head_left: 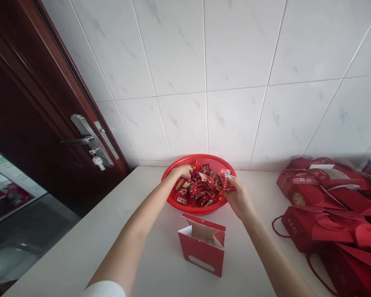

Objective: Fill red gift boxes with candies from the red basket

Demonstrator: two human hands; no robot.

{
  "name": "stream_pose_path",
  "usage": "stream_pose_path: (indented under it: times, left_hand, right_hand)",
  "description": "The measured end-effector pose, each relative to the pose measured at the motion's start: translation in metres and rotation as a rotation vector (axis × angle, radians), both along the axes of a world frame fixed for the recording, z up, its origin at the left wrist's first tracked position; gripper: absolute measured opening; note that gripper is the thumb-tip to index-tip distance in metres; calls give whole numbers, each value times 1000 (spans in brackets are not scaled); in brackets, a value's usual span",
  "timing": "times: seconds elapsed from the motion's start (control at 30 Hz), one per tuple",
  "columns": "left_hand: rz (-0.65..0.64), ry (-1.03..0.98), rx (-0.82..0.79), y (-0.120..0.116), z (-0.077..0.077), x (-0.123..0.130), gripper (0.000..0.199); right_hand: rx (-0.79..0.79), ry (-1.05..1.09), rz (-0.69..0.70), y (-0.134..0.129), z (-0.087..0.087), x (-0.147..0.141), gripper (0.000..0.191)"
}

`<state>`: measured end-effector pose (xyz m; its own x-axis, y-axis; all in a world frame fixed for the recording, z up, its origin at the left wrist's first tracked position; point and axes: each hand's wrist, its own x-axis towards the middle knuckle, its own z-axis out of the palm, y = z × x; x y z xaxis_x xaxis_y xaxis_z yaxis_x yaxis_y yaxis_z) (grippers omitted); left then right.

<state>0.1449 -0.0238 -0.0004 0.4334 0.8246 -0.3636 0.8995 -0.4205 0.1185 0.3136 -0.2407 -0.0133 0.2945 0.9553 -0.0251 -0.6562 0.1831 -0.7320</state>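
A red plastic basket [198,211] full of wrapped candies [200,192] stands against the tiled wall. My left hand [184,171] reaches into its left side, fingers curled down among the candies; what they grip, if anything, is hidden. At the basket's right rim my right hand [237,196] holds red candy packets [225,179] between thumb and fingers. In front of the basket a red paper box [202,251] stands upright, its top open, and no candy shows in the part of its inside that I can see.
Several red gift boxes [318,225] with cord handles are piled on the right of the white tabletop [154,255]. At the left is a dark red door [43,90] with a metal handle [86,140] and hanging keys [97,160]. White wall tiles [182,123] rise behind the basket.
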Motion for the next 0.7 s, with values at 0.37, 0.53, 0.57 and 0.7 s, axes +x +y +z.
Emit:
stream_pose_path:
  times: [0.37, 0.53, 0.57, 0.7]
  left_hand:
    - [38, 36, 5, -7, -8, 8, 27]
    - [36, -40, -13, -8, -10, 3, 26]
    - [30, -74, -20, -8, -9, 0, 25]
    - [29, -236, -56, -9, -5, -10, 26]
  right_hand:
    - [12, -3, -2, 2, -4, 1, 20]
    - [28, -16, 6, 3, -6, 1, 20]
    - [31, -18, 10, 3, -6, 1, 20]
    - [26, -15, 2, 3, -5, 1, 21]
